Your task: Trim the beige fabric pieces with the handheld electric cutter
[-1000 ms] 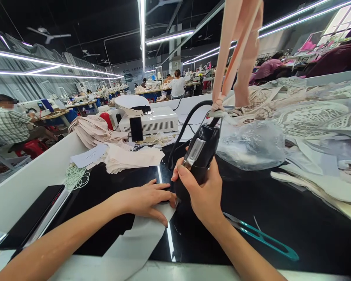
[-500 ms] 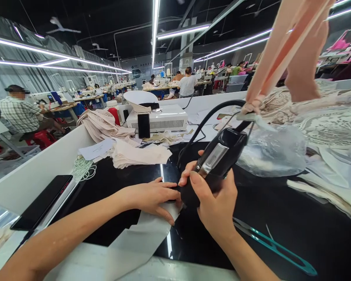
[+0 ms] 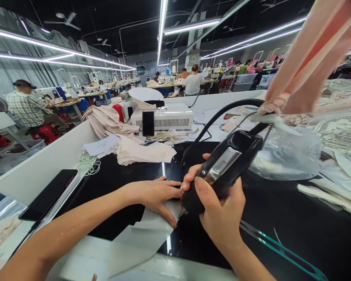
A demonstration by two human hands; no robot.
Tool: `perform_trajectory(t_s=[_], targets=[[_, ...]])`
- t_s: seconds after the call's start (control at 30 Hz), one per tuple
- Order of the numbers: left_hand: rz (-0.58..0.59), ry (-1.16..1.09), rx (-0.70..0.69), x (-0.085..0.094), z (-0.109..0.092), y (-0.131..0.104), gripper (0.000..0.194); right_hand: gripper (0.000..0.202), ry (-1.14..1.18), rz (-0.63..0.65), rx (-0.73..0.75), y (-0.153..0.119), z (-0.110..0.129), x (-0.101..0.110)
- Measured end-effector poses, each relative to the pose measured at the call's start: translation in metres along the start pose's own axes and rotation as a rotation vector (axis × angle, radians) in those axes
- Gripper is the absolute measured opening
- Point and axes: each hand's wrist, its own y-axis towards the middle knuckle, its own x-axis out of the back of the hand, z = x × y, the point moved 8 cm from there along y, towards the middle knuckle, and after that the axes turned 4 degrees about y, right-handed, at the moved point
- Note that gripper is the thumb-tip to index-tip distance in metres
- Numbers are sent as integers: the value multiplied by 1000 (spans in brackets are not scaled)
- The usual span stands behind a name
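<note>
My right hand (image 3: 220, 210) is closed round a black corded hand tool (image 3: 226, 162) with a silver plate on its side; the lower end is hidden behind my fingers. A dark cable and pink fabric strips (image 3: 298, 66) run up from its top. Flat and spread, my left hand (image 3: 156, 195) presses a pale fabric piece (image 3: 143, 238) on the black tabletop (image 3: 117, 210), fingertips close to the tool. That fabric trails over the table's front edge. By my right forearm lie thread snips with a teal handle (image 3: 292, 249).
Cream fabric pieces (image 3: 143, 150) are stacked beyond my left hand, beside pale green cord (image 3: 87, 162). A white vented box (image 3: 175, 117) stands at the back with a phone (image 3: 148, 123) against it. At right are a plastic bag (image 3: 289, 154) and lace. Co-workers sit farther off.
The view has turned slightly left, so most things sit farther right. My right hand and the tool shift a little right; my left hand stays on the fabric.
</note>
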Motion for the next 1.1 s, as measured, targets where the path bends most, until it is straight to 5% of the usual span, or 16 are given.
perform_trajectory(t_s=[0.4, 0.57, 0.8, 0.97, 1.1], targets=[[32, -11, 18, 1, -5, 2, 92, 44, -28, -5, 17, -3, 3, 3], [56, -18, 27, -1, -5, 2, 61, 51, 12, -73, 55, 2, 7, 4], [38, -21, 11, 0, -5, 4, 57, 52, -69, -70, 16, 2, -1, 11], [-184, 37, -35, 7, -11, -13, 61, 47, -106, -75, 9, 0, -1, 14], [-427, 195, 152, 2, -18, -51, 32, 38, -40, -47, 51, 0, 10, 5]])
